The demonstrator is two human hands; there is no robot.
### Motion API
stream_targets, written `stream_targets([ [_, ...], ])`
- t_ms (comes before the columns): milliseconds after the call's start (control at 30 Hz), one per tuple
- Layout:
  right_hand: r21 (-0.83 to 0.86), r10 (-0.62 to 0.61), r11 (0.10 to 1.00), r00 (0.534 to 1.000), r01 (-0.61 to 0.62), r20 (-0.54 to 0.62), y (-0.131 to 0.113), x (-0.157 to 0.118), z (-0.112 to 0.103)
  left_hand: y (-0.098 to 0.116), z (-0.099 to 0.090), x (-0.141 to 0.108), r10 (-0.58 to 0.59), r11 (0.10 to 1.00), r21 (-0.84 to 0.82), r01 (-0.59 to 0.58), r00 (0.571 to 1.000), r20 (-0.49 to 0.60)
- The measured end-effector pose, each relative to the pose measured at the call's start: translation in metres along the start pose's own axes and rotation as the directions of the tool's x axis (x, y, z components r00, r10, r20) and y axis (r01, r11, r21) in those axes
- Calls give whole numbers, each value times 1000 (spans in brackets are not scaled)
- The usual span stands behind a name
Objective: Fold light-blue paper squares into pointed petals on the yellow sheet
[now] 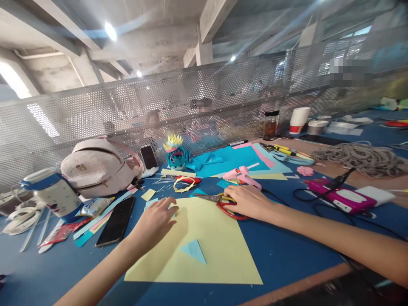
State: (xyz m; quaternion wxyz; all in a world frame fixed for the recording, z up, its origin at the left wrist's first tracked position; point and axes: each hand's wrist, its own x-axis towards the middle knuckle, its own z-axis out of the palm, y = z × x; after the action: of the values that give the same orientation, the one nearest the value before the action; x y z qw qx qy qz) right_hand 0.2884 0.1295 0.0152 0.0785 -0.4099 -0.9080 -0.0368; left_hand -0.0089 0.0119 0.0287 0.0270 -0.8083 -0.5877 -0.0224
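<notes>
My right hand (pixel 247 200) has its fingers closed on the red and yellow handles of a pair of scissors (pixel 208 197), whose blades point left over the top edge of a yellow paper sheet (pixel 219 238). Above the sheet's upper left corner is my left hand (pixel 157 219), fingers loosely bent and apart, near small light-blue paper pieces (pixel 149 204) partly hidden by it. A folded light-blue paper triangle (pixel 195 251) lies on the sheet. Just beyond the right hand lies a pink glue gun (pixel 240 175).
Behind stand a blue and yellow paper flower (pixel 177 155) and stacked blue paper (pixel 229 159). At left are a black phone (pixel 116 221), a pale backpack (pixel 95 165) and a tumbler (pixel 54 193). A magenta power strip (pixel 341 195) with black cables and coiled rope (pixel 366 159) lie right.
</notes>
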Motion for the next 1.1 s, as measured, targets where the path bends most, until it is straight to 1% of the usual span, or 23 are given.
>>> stream_targets([
  [133, -8, -17, 1000, 1000, 17, -2, 0, -2, 2, -14, 0, 7, -51, 999, 20, 51, 999, -7],
  [367, 19, -20, 1000, 1000, 20, -2, 2, -6, 0, -35, -3, 30, -144, 987, -75, 142, 989, -25],
  [433, 32, -24, 999, 1000, 24, -1, 3, -7, 2, -42, -2, 38, -156, 981, -117, 156, 988, 6],
  [500, 49, -31, 998, 1000, 31, 0, 4, -7, 4, -46, 1, 46, -131, 976, -165, 141, 989, 71],
  [600, 77, -33, 997, 999, 32, 3, 7, -7, 7, -43, 8, 52, -63, 970, -219, 103, 982, 180],
  [667, 95, -32, 995, 999, 31, 5, 9, -7, 9, -36, 12, 54, -47, 969, -227, 98, 974, 223],
  [800, 126, -31, 992, 999, 28, 16, 11, -7, 12, -29, 10, 59, -37, 971, -220, 98, 963, 265],
  [1000, 134, -33, 990, 999, 30, 19, 12, -11, 15, -43, -3, 65, -22, 979, -185, 85, 949, 315],
  [1100, 130, -40, 991, 999, 38, 18, 14, -12, 16, -38, -5, 61, -9, 991, -126, 53, 945, 327],
])
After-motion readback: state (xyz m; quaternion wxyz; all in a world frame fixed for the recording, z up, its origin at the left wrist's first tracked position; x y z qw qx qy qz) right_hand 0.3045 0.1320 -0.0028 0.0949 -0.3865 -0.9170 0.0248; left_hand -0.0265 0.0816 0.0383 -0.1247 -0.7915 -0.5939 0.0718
